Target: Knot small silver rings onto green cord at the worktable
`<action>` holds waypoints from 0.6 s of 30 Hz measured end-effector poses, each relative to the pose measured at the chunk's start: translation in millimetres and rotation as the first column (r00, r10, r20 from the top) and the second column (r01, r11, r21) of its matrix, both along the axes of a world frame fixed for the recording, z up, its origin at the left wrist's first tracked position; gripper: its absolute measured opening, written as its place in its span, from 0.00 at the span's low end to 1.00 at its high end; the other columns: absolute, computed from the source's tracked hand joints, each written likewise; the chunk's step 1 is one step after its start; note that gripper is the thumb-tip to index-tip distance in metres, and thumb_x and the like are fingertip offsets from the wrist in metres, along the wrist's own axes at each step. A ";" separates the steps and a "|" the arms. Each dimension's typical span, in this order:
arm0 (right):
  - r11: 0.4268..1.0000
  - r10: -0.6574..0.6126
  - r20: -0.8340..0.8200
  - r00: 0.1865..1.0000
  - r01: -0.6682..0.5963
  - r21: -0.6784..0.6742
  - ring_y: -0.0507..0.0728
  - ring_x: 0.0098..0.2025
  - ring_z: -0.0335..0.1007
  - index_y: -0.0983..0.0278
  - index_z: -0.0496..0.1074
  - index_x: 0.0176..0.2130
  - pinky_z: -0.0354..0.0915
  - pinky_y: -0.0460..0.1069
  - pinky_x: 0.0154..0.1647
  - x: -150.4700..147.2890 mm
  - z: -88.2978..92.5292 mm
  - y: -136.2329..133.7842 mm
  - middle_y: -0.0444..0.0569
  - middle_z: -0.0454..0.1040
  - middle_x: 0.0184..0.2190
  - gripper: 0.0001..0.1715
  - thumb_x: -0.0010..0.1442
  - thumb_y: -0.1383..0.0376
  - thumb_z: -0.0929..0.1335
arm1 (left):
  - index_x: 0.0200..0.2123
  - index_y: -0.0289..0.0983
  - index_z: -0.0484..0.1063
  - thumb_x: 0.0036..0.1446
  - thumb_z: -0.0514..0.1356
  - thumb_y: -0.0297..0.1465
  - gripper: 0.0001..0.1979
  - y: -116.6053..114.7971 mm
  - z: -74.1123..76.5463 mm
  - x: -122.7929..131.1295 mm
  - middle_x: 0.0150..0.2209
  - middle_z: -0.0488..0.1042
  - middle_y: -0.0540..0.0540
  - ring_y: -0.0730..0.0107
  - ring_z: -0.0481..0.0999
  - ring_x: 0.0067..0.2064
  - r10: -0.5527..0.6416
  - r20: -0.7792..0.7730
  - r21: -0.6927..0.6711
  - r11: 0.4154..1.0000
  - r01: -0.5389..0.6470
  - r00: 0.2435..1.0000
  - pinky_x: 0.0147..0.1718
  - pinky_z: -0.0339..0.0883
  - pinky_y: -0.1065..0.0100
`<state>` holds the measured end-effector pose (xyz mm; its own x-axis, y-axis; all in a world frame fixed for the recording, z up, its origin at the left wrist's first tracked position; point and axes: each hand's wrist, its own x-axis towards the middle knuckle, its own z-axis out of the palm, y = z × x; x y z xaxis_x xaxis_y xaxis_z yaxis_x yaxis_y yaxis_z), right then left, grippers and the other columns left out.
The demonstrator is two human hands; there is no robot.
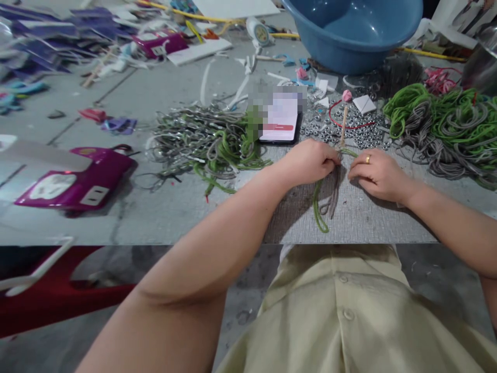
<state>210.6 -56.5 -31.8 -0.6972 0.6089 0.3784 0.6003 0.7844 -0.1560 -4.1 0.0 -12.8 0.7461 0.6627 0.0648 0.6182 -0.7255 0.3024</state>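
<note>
My left hand [316, 161] is closed in a pinch on a length of cord. Green and grey cord ends [319, 210] hang from under it onto the table. Close on the right, my right hand [378, 173], with a gold ring, has its fingers bent together at the same cord, part of which shows green between the hands. What its fingertips grip is hidden. Just beyond both hands stands a thin wooden stick [344, 124], among many small silver beads [318, 124] and a red cord loop [331, 111].
A phone [280, 129] lies left of the beads. Bundles of green and grey cord lie left [217, 140] and right [446, 129]. A blue basin [349, 41] stands at the back. A purple device [85, 178] sits at left; the table's front edge [233, 243] is near my body.
</note>
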 end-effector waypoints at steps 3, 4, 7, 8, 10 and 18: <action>0.989 -0.134 0.033 0.990 0.136 -0.055 0.61 0.45 0.69 0.62 0.80 0.46 0.64 0.57 0.49 1.7 -5.3 5.1 0.54 0.78 0.42 0.22 0.60 0.72 0.61 | 0.39 0.38 0.84 0.53 0.53 0.25 0.19 1.2 0.2 -1.0 0.36 0.84 0.48 0.67 0.81 0.38 0.014 0.018 0.000 1.000 -0.014 1.000 0.43 0.73 0.68; 0.984 -0.163 0.048 0.985 0.166 -0.066 0.61 0.46 0.69 0.62 0.79 0.49 0.64 0.57 0.49 1.2 -6.8 6.6 0.54 0.78 0.44 0.24 0.60 0.72 0.61 | 0.38 0.38 0.84 0.53 0.53 0.25 0.19 1.6 0.3 -1.3 0.35 0.84 0.47 0.67 0.81 0.37 0.015 0.023 -0.002 1.000 -0.015 1.000 0.42 0.72 0.68; 0.970 -0.225 0.104 0.969 0.233 -0.069 0.63 0.47 0.67 0.62 0.75 0.56 0.64 0.58 0.48 -2.6 -9.0 9.8 0.56 0.77 0.47 0.29 0.60 0.73 0.60 | 0.38 0.36 0.84 0.52 0.53 0.24 0.19 1.8 0.9 -1.2 0.34 0.84 0.46 0.66 0.81 0.37 0.023 0.021 -0.013 1.000 -0.022 1.000 0.40 0.72 0.67; 0.966 -0.241 0.126 0.962 0.250 -0.063 0.63 0.47 0.66 0.61 0.74 0.58 0.63 0.58 0.48 -4.4 -8.7 10.4 0.56 0.76 0.48 0.30 0.60 0.72 0.60 | 0.38 0.36 0.84 0.52 0.53 0.24 0.19 1.7 1.3 -0.9 0.34 0.84 0.45 0.65 0.81 0.37 0.024 0.020 -0.019 1.000 -0.024 1.000 0.40 0.72 0.67; 0.959 -0.265 0.175 0.948 0.278 -0.054 0.63 0.47 0.66 0.60 0.73 0.59 0.62 0.58 0.47 -8.3 -6.5 10.8 0.57 0.76 0.49 0.30 0.62 0.71 0.59 | 0.37 0.35 0.84 0.51 0.53 0.24 0.19 1.3 2.2 -0.2 0.34 0.84 0.45 0.65 0.81 0.37 0.028 0.020 -0.033 0.999 -0.027 0.999 0.40 0.72 0.67; 0.941 -0.290 0.258 0.922 0.324 -0.101 0.64 0.45 0.64 0.62 0.76 0.54 0.58 0.56 0.42 -17.0 4.9 9.8 0.57 0.75 0.47 0.27 0.63 0.70 0.58 | 0.35 0.37 0.84 0.50 0.53 0.25 0.18 3.0 4.9 -4.8 0.33 0.83 0.47 0.67 0.80 0.36 0.032 0.011 -0.064 0.997 -0.031 0.999 0.38 0.70 0.68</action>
<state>193.6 -46.8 -27.0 -0.5261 0.8416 0.1219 0.8407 0.5363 -0.0742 -8.9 2.9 -7.8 0.7241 0.6891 0.0303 0.6367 -0.6846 0.3549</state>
